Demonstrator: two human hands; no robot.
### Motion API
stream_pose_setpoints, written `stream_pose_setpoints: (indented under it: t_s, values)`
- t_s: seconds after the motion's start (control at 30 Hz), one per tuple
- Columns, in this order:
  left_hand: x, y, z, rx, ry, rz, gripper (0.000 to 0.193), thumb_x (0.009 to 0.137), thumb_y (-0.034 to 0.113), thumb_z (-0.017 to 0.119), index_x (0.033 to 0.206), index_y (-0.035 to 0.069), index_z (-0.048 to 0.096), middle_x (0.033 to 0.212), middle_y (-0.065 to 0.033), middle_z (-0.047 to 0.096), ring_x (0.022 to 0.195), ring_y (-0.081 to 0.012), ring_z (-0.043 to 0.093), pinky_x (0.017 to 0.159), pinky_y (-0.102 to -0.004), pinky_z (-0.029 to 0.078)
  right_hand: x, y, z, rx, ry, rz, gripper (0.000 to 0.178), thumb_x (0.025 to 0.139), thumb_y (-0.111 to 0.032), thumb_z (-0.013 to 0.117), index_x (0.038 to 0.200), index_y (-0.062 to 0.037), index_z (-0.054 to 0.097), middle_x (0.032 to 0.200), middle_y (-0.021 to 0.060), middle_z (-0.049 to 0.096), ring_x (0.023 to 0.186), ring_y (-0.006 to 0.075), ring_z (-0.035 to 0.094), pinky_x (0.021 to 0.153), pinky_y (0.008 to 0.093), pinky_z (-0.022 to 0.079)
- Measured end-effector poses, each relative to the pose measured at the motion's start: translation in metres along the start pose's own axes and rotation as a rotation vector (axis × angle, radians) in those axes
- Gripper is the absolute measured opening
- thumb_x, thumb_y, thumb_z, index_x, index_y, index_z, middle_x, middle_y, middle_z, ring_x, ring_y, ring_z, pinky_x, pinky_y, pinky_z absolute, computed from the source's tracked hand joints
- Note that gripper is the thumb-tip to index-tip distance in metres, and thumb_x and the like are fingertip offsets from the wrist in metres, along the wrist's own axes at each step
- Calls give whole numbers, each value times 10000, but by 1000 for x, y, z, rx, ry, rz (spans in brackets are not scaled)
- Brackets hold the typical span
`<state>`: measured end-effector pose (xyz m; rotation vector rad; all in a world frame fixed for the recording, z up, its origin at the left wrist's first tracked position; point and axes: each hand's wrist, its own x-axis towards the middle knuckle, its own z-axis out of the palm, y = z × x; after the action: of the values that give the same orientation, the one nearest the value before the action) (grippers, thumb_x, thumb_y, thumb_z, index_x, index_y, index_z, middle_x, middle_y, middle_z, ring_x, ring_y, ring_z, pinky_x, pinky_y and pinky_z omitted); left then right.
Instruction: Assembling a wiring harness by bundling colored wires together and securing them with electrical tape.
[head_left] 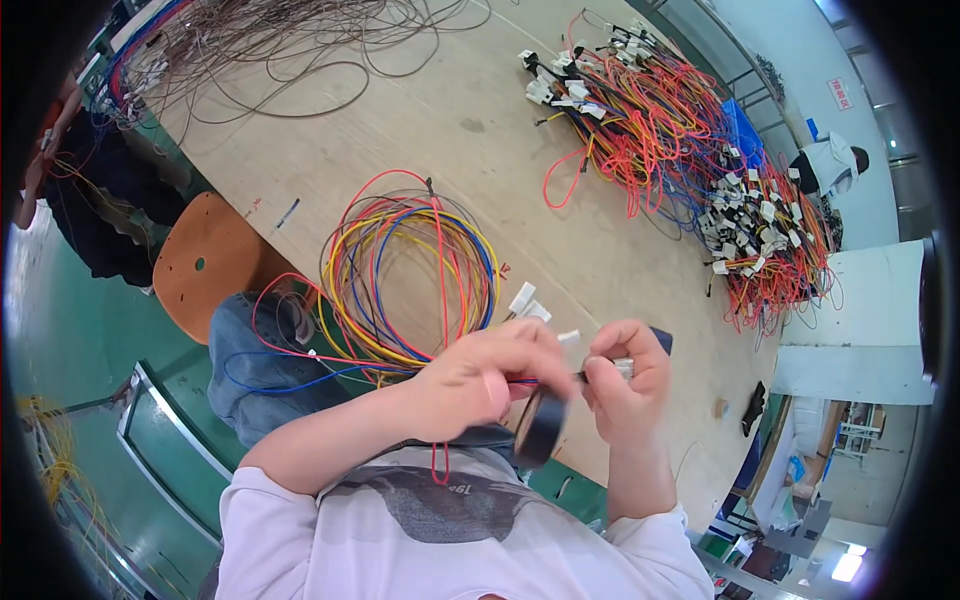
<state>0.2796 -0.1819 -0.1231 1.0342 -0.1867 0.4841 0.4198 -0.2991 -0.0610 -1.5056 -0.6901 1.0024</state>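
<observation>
Pale wooden tabletop (540,225) is crossed by the wire coil (352,318), laid left of centre and already looped into a ring. A white connector (625,367) is pinched between thumb and finger of the right hand (630,392); a black tape roll (541,432), blurred, seems gripped by the left hand's (465,380) curled fingers. Coiling is judged done, the end unfinished; how much tape is applied cannot be told. Heaped harnesses (650,125) are piled upper right, loose brown wires (300,75) upper left. The coil's lower edge is partly hidden by the left hand.
</observation>
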Motion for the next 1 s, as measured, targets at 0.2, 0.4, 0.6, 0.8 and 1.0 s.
stream_pose_setpoints:
  t_s: [0.2,0.4,0.6,0.8,1.0]
  values:
    - [4,0,22,648,309,-211,492,685,37,693,1099,47,427,788,-61,457,647,-151,492,565,-259,421,-4,0,6,-126,6,-201,165,759,68,535,908,-1,523,802,40,574,680,42,523,578,175,415]
    - [8,7,13,-7,297,-300,755,721,31,674,1302,89,196,896,-48,504,800,-115,536,700,-252,457,-5,-1,16,-114,-51,-231,152,764,73,518,901,7,516,790,37,570,685,52,526,582,179,416]
    - [2,17,10,-450,433,-268,490,707,221,701,1088,48,446,877,-67,529,729,-88,490,637,-218,408,-4,-4,12,-62,14,-186,147,769,58,505,907,7,503,732,26,538,544,40,470,468,172,374]
    - [-8,16,-14,35,-155,65,372,784,267,637,1037,5,563,923,-91,517,794,-159,489,694,-268,398,3,-23,3,211,-10,41,157,758,43,502,912,17,491,630,17,501,412,31,375,349,173,275]
    - [1,9,13,351,223,-105,73,768,28,632,823,20,586,767,-18,474,613,-70,456,523,-214,370,-1,-14,12,243,-62,-109,264,753,13,545,1005,31,467,637,20,512,449,45,413,385,175,305]
